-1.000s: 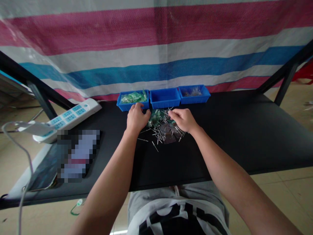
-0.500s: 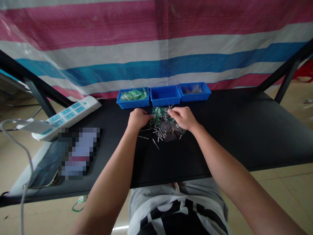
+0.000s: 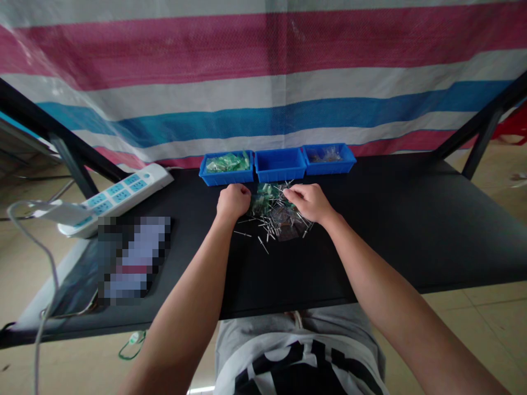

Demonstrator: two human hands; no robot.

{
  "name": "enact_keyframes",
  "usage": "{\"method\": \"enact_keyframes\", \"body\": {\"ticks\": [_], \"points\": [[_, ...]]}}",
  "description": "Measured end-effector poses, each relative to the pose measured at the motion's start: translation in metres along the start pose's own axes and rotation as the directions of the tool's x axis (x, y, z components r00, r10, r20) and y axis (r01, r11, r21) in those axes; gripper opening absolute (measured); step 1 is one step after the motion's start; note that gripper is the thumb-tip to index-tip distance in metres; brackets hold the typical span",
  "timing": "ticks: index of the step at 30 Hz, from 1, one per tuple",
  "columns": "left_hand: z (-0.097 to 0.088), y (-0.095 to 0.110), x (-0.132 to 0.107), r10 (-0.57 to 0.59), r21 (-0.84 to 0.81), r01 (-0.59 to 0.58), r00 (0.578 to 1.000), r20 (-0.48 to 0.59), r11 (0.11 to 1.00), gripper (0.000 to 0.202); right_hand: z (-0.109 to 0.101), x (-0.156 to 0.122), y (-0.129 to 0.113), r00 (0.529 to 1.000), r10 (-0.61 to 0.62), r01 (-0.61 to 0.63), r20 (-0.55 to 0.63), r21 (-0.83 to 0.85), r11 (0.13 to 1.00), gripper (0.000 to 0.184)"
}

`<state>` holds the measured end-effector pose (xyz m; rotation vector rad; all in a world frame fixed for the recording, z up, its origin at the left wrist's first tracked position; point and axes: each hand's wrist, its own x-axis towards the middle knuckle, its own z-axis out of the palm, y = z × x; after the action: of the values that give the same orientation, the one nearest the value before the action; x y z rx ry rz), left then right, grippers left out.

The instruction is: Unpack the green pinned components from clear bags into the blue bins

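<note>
On the black table lies a loose pile of thin silvery blind rivets (image 3: 269,226), mixed with small green plastic packets (image 3: 263,198) and dull clear packets (image 3: 288,222). My left hand (image 3: 233,203) is closed at the pile's left edge, beside the green packets, its fingers curled out of sight. Over the pile's right side, my right hand (image 3: 309,202) is closed in a pinch among rivets and packets. What either hand holds is too small or hidden to make out. A few single rivets (image 3: 263,244) lie apart toward the front left.
Behind the pile stand three blue bins: the left bin (image 3: 226,178) holds green packets, the middle bin (image 3: 280,174) shows a bare floor, the right bin (image 3: 329,167) holds clear packets. A power strip (image 3: 119,197) and a blurred-out phone (image 3: 138,255) lie at left.
My left hand's thumb and fingers have drawn back from the green packets and curled in. My right hand stays almost in place over the pile. The view has tilted slightly.
</note>
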<state>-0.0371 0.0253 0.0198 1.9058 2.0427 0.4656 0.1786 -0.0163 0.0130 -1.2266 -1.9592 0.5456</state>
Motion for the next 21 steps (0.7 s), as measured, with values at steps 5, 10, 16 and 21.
{"method": "enact_keyframes", "body": {"ticks": [5,10,16,21], "points": [[-0.01,0.004,-0.003,0.094,-0.165,-0.134,0.968,-0.231,0.977,0.016,0.0,0.001,0.0,0.997,-0.005,0.001,-0.083,-0.051,0.999,0.052],[-0.008,0.01,-0.01,0.218,-0.333,-0.388,0.867,-0.449,0.859,0.011,0.0,0.002,0.001,0.992,0.003,-0.01,-0.123,-0.053,0.999,0.044],[0.0,0.015,-0.016,0.271,-0.362,-0.515,0.793,-0.546,0.777,0.008,0.004,0.001,0.002,0.995,0.078,-0.079,-0.068,-0.018,0.997,0.051],[0.005,0.024,-0.026,0.327,-0.382,-0.571,0.776,-0.539,0.726,0.014,0.006,0.0,0.002,0.998,0.044,-0.04,-0.043,0.085,0.996,0.05]]}}
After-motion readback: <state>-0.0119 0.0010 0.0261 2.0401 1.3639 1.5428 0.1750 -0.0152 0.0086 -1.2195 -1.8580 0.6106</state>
